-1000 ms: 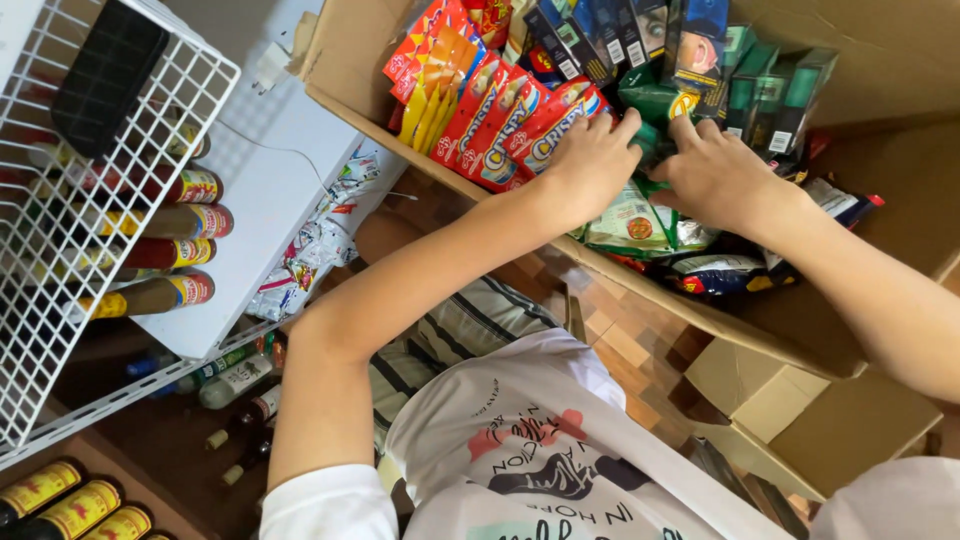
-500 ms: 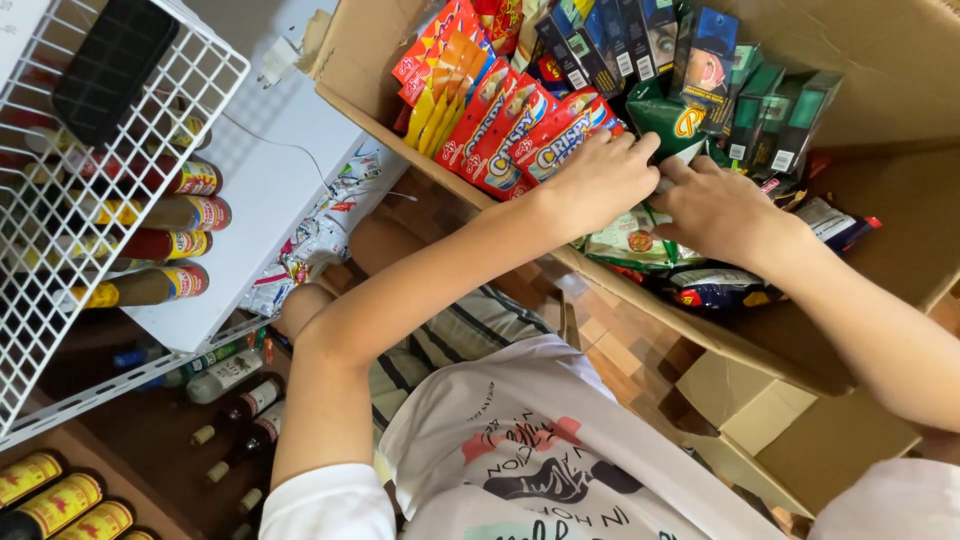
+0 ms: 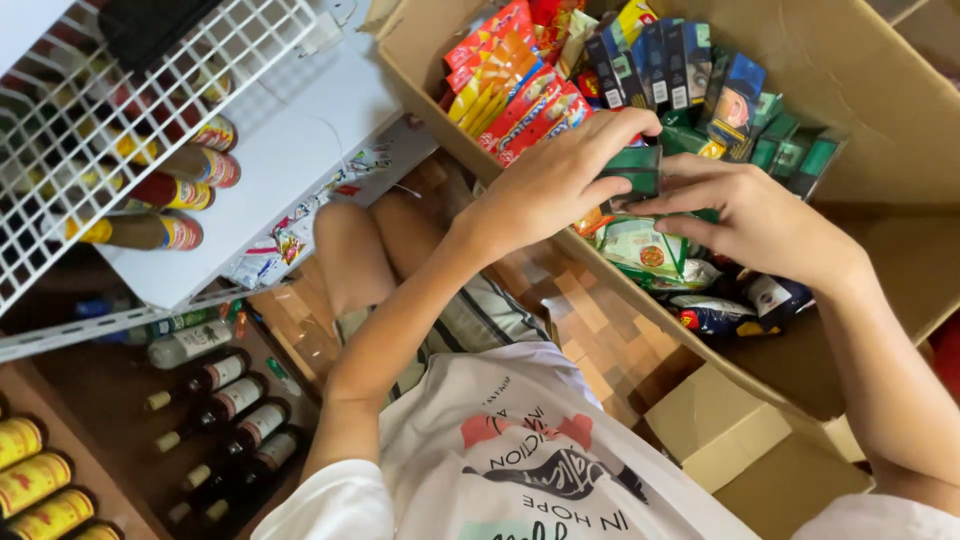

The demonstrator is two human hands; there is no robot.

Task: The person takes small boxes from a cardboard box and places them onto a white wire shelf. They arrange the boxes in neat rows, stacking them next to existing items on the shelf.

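Upper right of the frame, a cardboard box (image 3: 860, 130) lies open, and both hands meet over its middle on one green pack (image 3: 632, 170). Left hand (image 3: 555, 180) is clamped on the pack from above, fingers curled over its top edge; right hand (image 3: 755, 215) is closed on it from the right side, thumb and fingers pinching its end. So the pack sits between the two hands, just above the box's contents. Inside the box, toward the upper left, stands a row of red and orange packs (image 3: 510, 80), about six, leaning together. Right of them stand dark blue cartons (image 3: 665, 60), about five, upright in a row. More green packs (image 3: 790, 150), about four, stand at the upper right behind the hands. Below the hands lie loose snack bags (image 3: 650, 250), three that I can count, one pale green, two dark. Upper left of the frame, a white wire rack (image 3: 90, 130) holds three bottles (image 3: 150, 230) lying on their sides that show clearly; others behind are too hidden to count. Lower left, four dark wine bottles (image 3: 225, 410) lie side by side, and at the corner four yellow-labelled cans (image 3: 30, 480) lie in a row. A small closed carton (image 3: 715, 425) rests at the lower right.
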